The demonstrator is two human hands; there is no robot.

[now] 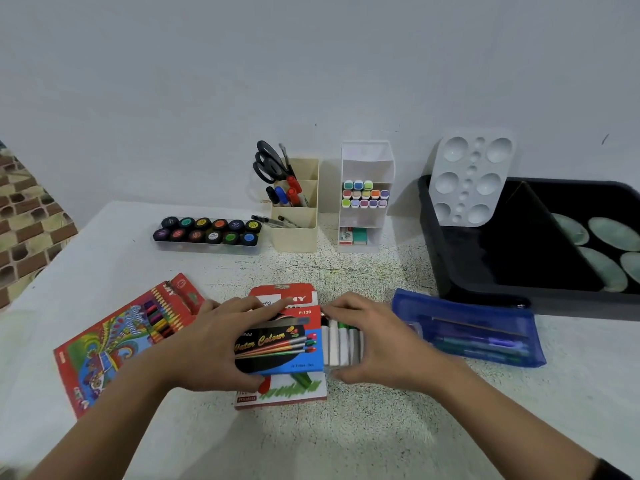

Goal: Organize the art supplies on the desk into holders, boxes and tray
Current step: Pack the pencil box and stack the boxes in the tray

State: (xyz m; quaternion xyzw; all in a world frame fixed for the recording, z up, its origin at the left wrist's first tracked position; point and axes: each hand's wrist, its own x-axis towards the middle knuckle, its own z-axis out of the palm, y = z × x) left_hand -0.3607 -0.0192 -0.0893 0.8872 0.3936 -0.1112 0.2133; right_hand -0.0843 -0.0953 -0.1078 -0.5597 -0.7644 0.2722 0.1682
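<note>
Speckled surface (346,431), plain wall (311,64) behind; left hand (221,344) fingers clamp the water colour box (282,346), right hand (379,341) fingers the white tubes (341,344).

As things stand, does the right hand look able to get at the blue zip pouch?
Probably yes. The blue zip pouch lies flat on the desk just right of the right hand, with nothing between them. It would first have to release the white paint tubes it grips.

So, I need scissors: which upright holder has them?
The beige holder, left of the white holder: black-handled scissors stick out of it, while the white one carries pastel-capped markers.
</note>
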